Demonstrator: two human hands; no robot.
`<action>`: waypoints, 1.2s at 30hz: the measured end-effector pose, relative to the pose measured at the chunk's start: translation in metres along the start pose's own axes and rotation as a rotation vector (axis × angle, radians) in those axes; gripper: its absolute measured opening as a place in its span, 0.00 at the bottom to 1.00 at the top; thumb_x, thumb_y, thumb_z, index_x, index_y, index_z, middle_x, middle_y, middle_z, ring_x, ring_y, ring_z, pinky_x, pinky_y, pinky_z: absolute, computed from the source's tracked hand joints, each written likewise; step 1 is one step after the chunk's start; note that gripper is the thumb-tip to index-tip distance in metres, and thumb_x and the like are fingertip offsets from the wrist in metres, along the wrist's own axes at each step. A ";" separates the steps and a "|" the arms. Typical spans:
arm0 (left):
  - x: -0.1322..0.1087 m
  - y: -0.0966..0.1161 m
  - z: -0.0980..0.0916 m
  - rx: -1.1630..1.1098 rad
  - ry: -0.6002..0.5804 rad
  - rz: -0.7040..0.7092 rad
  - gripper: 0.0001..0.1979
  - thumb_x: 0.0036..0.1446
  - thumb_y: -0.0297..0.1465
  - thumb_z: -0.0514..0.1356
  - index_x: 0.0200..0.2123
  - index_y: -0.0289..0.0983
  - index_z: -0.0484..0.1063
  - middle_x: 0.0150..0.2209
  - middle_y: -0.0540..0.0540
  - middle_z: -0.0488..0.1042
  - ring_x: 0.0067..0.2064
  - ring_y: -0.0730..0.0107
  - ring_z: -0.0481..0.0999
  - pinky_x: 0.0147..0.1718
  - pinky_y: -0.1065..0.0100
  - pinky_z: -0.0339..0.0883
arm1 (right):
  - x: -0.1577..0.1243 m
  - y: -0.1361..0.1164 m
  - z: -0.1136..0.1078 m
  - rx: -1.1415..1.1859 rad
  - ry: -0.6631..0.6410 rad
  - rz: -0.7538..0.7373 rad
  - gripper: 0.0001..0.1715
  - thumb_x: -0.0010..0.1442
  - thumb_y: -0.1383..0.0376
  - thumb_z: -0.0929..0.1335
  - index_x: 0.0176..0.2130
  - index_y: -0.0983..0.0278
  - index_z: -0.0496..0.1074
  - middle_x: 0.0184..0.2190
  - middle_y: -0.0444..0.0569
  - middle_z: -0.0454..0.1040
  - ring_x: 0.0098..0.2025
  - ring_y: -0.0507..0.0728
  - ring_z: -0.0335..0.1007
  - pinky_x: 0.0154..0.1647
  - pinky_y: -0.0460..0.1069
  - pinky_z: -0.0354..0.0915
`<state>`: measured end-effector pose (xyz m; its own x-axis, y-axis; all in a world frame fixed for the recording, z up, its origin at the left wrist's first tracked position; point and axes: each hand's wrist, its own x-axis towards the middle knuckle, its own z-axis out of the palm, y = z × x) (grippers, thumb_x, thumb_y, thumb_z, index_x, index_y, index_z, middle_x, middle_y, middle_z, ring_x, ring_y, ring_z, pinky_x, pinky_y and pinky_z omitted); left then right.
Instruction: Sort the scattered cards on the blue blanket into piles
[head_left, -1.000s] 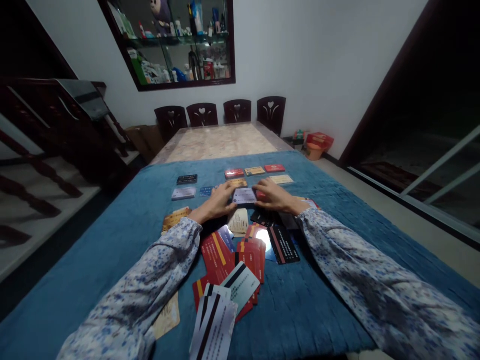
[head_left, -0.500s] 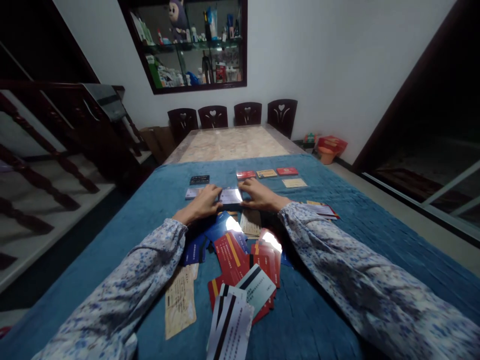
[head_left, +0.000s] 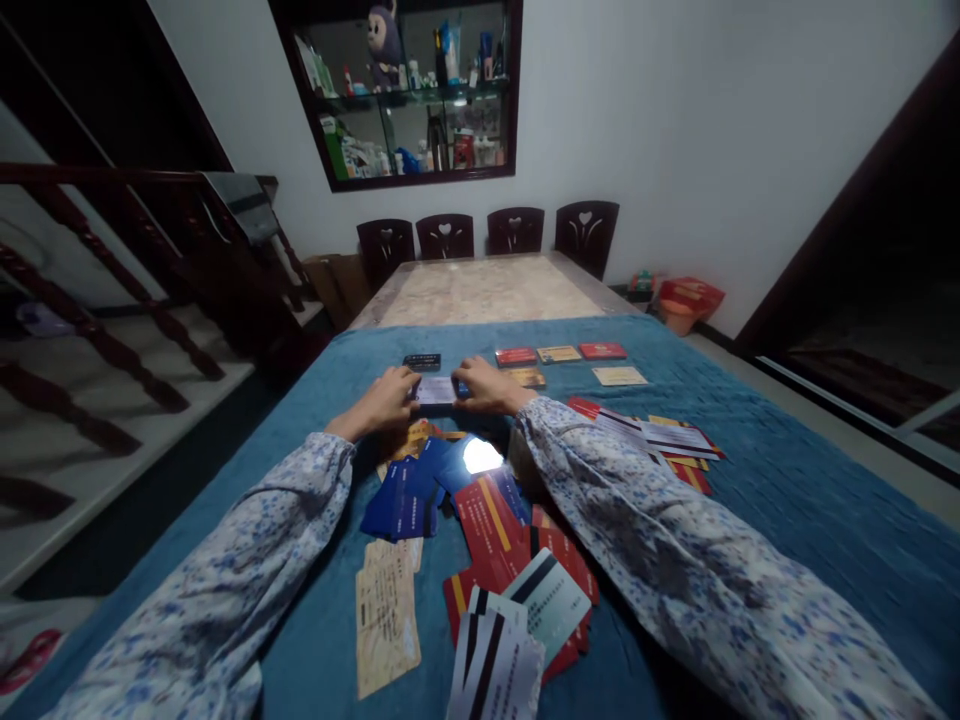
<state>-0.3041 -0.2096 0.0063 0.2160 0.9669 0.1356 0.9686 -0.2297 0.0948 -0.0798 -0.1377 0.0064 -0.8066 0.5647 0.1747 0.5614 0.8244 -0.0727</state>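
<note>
Shifted leftward since the earlier frame, the left hand (head_left: 385,402) and right hand (head_left: 491,387) grip a pale-lilac rectangular card stack (head_left: 436,391) by its ends, just in front of a black rectangular card stack (head_left: 422,361), so handling apparently now centres left of the red rectangular card stacks (head_left: 603,351).

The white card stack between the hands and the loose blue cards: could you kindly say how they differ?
The white card stack is pale and squared up; the loose blue cards are dark and fanned. The left hand and right hand touch the stack's sides, while the blue cards lie untouched. Both are cards.
</note>
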 end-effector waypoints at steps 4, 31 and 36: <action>0.003 -0.014 0.001 0.002 -0.005 -0.039 0.22 0.54 0.29 0.62 0.54 0.37 0.74 0.55 0.36 0.74 0.56 0.47 0.72 0.58 0.50 0.67 | 0.018 -0.006 0.005 0.015 -0.006 -0.004 0.22 0.60 0.59 0.75 0.50 0.69 0.79 0.51 0.64 0.76 0.54 0.67 0.72 0.53 0.54 0.68; 0.023 -0.040 -0.002 0.023 -0.191 -0.120 0.15 0.47 0.28 0.62 0.41 0.39 0.78 0.47 0.42 0.79 0.49 0.55 0.78 0.51 0.63 0.72 | 0.065 -0.019 0.015 0.064 -0.156 -0.020 0.21 0.57 0.66 0.73 0.51 0.70 0.79 0.52 0.63 0.80 0.52 0.64 0.78 0.48 0.49 0.72; 0.027 -0.041 -0.001 0.066 -0.209 -0.114 0.16 0.47 0.30 0.63 0.42 0.38 0.77 0.48 0.40 0.78 0.50 0.53 0.78 0.51 0.61 0.72 | 0.066 -0.021 0.009 0.065 -0.205 -0.036 0.21 0.59 0.67 0.73 0.52 0.69 0.79 0.52 0.62 0.80 0.55 0.65 0.78 0.50 0.49 0.71</action>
<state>-0.3387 -0.1745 0.0072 0.1192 0.9896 -0.0801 0.9926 -0.1169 0.0326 -0.1464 -0.1170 0.0111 -0.8506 0.5253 -0.0246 0.5235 0.8413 -0.1346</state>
